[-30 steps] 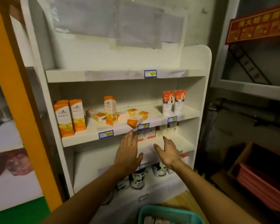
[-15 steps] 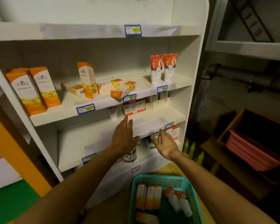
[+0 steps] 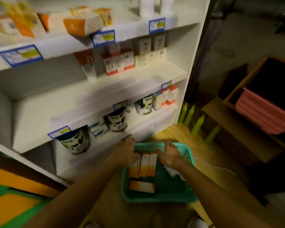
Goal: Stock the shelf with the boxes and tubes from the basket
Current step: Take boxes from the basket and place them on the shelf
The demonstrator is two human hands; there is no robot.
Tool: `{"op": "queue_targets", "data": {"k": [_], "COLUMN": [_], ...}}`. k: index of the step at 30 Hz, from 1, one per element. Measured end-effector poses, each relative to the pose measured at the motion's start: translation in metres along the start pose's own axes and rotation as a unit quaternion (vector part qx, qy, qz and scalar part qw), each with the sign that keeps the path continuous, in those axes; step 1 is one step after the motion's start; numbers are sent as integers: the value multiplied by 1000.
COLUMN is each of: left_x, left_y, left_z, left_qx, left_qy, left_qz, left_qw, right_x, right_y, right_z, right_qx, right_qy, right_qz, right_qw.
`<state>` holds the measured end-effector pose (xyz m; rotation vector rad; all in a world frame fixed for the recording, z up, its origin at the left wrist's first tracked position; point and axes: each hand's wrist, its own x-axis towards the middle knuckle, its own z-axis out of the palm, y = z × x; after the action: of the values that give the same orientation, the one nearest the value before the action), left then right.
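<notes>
A teal basket point(image 3: 188, 197) sits on the floor in front of the white shelf unit point(image 3: 196, 66). Inside it three orange-and-white boxes point(image 3: 144, 165) lie side by side, and a fourth box point(image 3: 141, 186) lies crosswise nearer me. White tubes point(image 3: 174, 172) show partly under my right hand. My left hand point(image 3: 126, 149) hovers flat over the basket's left edge and the boxes, fingers apart. My right hand point(image 3: 170, 153) is open over the basket's far right, holding nothing. The frame is blurred by motion.
The shelves hold orange boxes point(image 3: 74, 26) on top, small red-and-white boxes point(image 3: 118, 63) and a tube below, and tins point(image 3: 118, 121) lowest. A pink basket point(image 3: 263, 111) sits in a brown crate at right. Green bottles point(image 3: 197, 122) stand beside the shelf unit.
My view has tilted down from the shelves to the floor. Both hands have dropped from the middle shelf's edge to just over the teal basket.
</notes>
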<state>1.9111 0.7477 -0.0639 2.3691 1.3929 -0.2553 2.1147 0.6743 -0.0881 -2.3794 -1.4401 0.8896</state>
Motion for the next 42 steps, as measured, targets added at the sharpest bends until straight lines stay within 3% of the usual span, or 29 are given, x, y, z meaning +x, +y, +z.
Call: {"op": "queue_targets", "data": {"k": [6, 14, 26, 31, 42], "left_x": [40, 89, 126, 122, 116], "left_y": [-11, -30, -28, -26, -29], "left_z": [82, 138, 186, 193, 208], "left_qx": [-46, -67, -17, -113, -306], "left_qy": [-114, -125, -45, -11, -30], "left_qz": [-41, -84, -132, -125, -260], "left_qw": [992, 986, 990, 986, 915], "right_x": [45, 129, 111, 111, 119], "right_y": [54, 112, 67, 67, 84], "right_z": [94, 212, 188, 195, 198], "right_qx": [74, 165, 244, 307, 417], "right_qy": [-53, -79, -25, -6, -67], "right_qz": [36, 65, 127, 161, 227], "right_qw": [995, 981, 961, 938, 878]}}
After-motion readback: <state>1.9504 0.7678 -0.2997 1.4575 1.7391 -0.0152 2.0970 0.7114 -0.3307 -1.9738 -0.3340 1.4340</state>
